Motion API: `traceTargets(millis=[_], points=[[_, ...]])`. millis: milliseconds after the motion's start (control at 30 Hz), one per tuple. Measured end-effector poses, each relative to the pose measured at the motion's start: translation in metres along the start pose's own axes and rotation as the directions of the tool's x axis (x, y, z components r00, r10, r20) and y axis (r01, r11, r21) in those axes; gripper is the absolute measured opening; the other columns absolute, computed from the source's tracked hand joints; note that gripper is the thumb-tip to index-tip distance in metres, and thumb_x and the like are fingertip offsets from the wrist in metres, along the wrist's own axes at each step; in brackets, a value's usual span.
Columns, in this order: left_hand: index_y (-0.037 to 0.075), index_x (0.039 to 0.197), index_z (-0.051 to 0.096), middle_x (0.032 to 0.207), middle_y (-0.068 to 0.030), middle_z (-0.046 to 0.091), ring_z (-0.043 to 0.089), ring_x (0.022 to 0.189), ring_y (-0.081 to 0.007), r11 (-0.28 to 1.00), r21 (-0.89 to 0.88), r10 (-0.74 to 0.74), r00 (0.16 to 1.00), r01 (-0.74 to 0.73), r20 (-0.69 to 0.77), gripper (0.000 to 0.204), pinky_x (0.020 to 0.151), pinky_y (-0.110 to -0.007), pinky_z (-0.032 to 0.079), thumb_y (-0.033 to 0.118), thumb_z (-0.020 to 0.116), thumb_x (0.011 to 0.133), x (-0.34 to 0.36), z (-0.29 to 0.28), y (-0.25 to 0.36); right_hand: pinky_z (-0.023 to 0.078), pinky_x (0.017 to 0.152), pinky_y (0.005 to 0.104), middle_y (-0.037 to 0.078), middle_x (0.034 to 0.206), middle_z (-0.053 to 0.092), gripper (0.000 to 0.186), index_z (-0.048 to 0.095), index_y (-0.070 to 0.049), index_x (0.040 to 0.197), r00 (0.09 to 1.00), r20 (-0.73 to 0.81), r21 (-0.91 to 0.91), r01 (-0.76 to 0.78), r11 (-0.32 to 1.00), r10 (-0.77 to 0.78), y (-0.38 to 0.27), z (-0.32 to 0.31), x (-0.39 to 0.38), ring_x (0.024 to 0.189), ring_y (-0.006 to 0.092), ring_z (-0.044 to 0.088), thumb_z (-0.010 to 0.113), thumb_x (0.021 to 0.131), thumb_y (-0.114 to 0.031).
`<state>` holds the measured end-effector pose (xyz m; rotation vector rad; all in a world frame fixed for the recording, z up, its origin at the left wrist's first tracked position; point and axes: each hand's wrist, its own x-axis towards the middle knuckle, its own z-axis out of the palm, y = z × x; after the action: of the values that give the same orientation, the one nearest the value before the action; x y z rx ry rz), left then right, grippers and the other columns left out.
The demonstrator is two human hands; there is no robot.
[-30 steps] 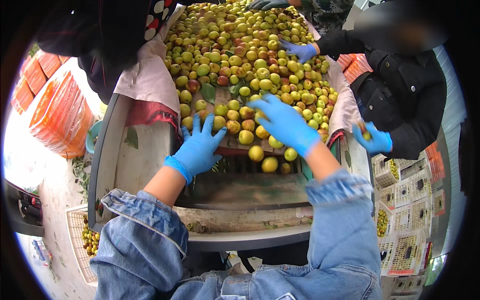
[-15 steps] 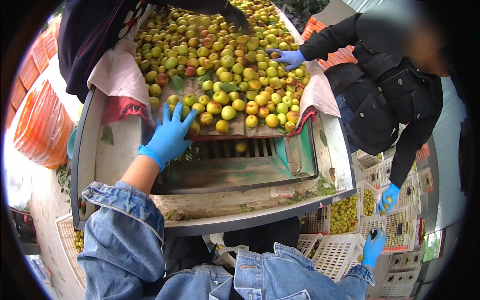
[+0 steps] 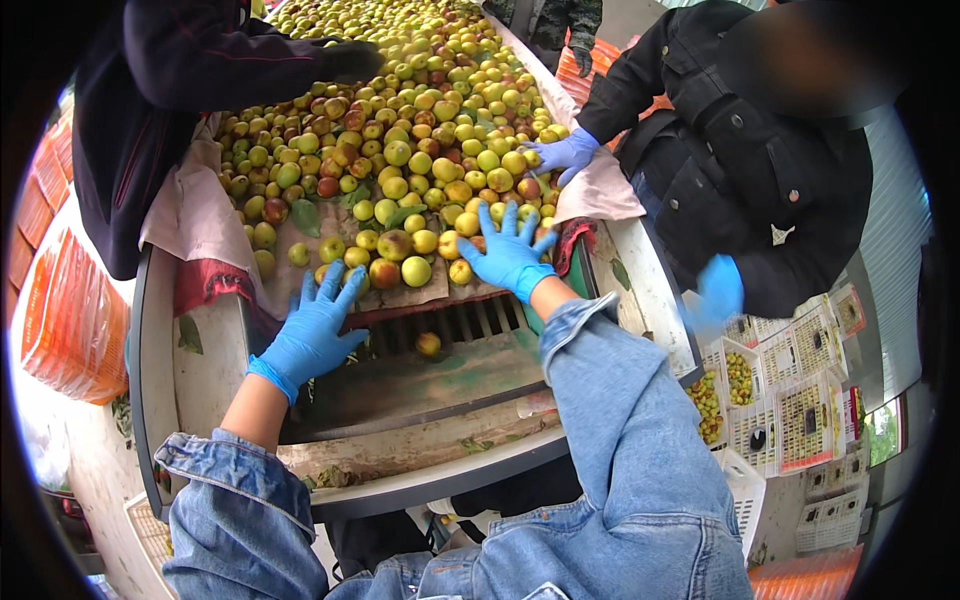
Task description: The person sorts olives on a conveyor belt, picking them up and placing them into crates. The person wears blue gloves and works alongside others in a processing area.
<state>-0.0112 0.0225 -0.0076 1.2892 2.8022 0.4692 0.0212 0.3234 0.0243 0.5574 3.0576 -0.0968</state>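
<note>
1. Two hands at the fruit (image 3: pixel 416 270) now, against one half a second ago: right hand (image 3: pixel 510 258) back from beside the crates (image 3: pixel 748 435), over the front right of the heap.
2. Right hand: fingers fanned out, palm down, fingertips among the nearest fruit; nothing visibly gripped, but impossible to tell beneath the palm.
3. Left hand (image 3: pixel 312 335): still at the front left edge, fingers spread just beside the fruit; no grip visible, palm likewise hidden.
4. Fruit: heaped over the cloth-lined surface (image 3: pixel 420 297), front row just short of the slats (image 3: pixel 470 318). Down by the slats, a lone fruit (image 3: pixel 428 344), apart from the heap.
5. To the right, a co-worker's purple glove (image 3: pixel 565 152) at the heap's edge, as before; blue glove (image 3: pixel 722 290) higher than before, too blurred for judging any grip.
6. Meaning for the work, by judgement: front row now within reach from both sides.
</note>
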Motion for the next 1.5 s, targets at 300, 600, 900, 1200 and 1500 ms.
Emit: traceTargets(millis=[300, 600, 900, 1200, 1500], points=[[0.025, 0.147, 0.017, 0.151, -0.0173, 0.012, 0.013, 0.136, -0.0478, 0.992, 0.127, -0.028, 0.999, 0.026, 0.015, 0.088, 0.100, -0.069, 0.021, 0.034, 0.069, 0.076, -0.004, -0.020, 0.021, 0.023, 0.107, 0.0517, 0.023, 0.143, 0.030, 0.068, 0.028, -0.010, 0.143, 0.690, -0.204, 0.004, 0.710, 0.704, -0.695, -0.063, 0.010, -0.030, 0.131, 0.0437, 0.028, 0.045, 0.089, -0.048], [0.018, 0.139, 0.039, 0.142, -0.0115, 0.037, 0.023, 0.135, -0.0413, 0.981, 0.118, 0.148, 0.988, -0.152, 0.044, 0.070, 0.106, -0.056, 0.025, 0.030, 0.069, 0.077, -0.007, -0.014, 0.010, 0.001, 0.107, 0.0625, 0.021, 0.152, 0.010, 0.069, 0.017, -0.019, 0.148, 0.966, -0.099, 0.134, 0.252, 0.959, -0.240, -0.066, -0.008, 0.045, 0.139, 0.0407, 0.012, 0.031, 0.092, -0.057], [0.014, 0.142, 0.029, 0.142, -0.0245, 0.029, 0.025, 0.130, -0.0477, 0.974, 0.161, -0.121, 0.969, 0.157, -0.216, 0.081, 0.105, -0.054, 0.029, 0.027, 0.071, 0.074, -0.002, -0.019, 0.013, 0.020, 0.111, 0.0414, 0.027, 0.148, 0.017, 0.068, 0.015, -0.016, 0.148, 0.712, -0.222, 0.336, 0.697, 0.634, -0.666, -0.068, 0.013, 0.038, 0.138, 0.0409, 0.016, 0.043, 0.094, -0.046], [0.010, 0.131, 0.045, 0.139, -0.0212, 0.034, 0.031, 0.130, -0.0395, 0.985, 0.098, 0.155, 0.982, -0.144, -0.109, 0.064, 0.103, -0.055, 0.028, 0.026, 0.070, 0.075, -0.005, -0.011, 0.010, 0.003, 0.105, 0.0661, 0.012, 0.154, 0.011, 0.085, 0.017, -0.016, 0.148, 0.959, -0.019, 0.138, 0.283, 0.949, -0.284, -0.099, -0.003, 0.069, 0.142, 0.0324, 0.006, 0.035, 0.084, -0.069], [0.017, 0.120, 0.055, 0.126, -0.0120, 0.048, 0.046, 0.117, -0.0312, 0.995, 0.075, -0.071, 0.996, 0.066, 0.058, 0.050, 0.097, -0.056, 0.031, 0.030, 0.070, 0.075, -0.009, -0.017, 0.019, 0.048, 0.084, 0.0428, 0.014, 0.110, 0.060, 0.041, 0.054, -0.013, 0.121, 0.719, -0.201, 0.044, 0.685, 0.727, -0.666, -0.150, -0.036, 0.027, 0.101, 0.0334, 0.056, 0.052, 0.085, -0.033]])
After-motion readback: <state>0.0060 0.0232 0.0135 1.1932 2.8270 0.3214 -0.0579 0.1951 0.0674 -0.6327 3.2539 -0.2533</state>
